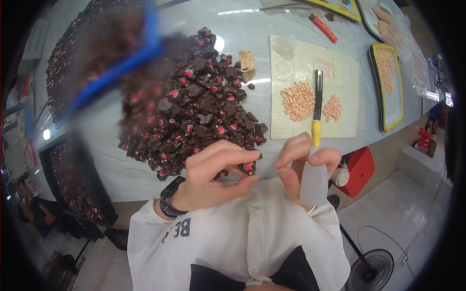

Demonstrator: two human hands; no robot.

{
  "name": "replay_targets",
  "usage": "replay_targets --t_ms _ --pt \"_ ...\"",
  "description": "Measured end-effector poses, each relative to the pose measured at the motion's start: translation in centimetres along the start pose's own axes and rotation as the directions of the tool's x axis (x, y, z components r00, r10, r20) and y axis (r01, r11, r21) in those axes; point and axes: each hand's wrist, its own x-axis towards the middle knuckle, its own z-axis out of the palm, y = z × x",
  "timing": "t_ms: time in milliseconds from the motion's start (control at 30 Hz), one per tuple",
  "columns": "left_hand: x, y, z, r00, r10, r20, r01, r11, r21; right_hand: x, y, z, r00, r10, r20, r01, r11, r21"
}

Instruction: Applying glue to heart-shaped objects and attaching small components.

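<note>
I confirm L hand (213, 175) pinching dark, red-marked pc (249, 167), R hand (296, 154) gripping translucent bottle (314, 186); pc prob. light, stiff, slightly slippery, best held by sides w/ min. pressure

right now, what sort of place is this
Probably a small-parts workshop: a heap of dark pieces, pink granules on a pale mat, and a yellow-rimmed tray holding more.
</note>
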Motion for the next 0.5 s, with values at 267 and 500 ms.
replay_targets --t_ms 267,500 --pt "4.8 3.5 -11.8 0.957 0.167 -0.239 0.003 0.815 0.580 -0.2 -0.2 0.3 0.974 0.068 -0.215 -0.039 0.990 0.134" --pt "-0.3 2.4 -17.0 0.927 -0.157 -0.340 0.368 0.545 0.753 -0.8 0.3 0.1 0.948 -0.016 -0.317 0.025 0.999 0.023"
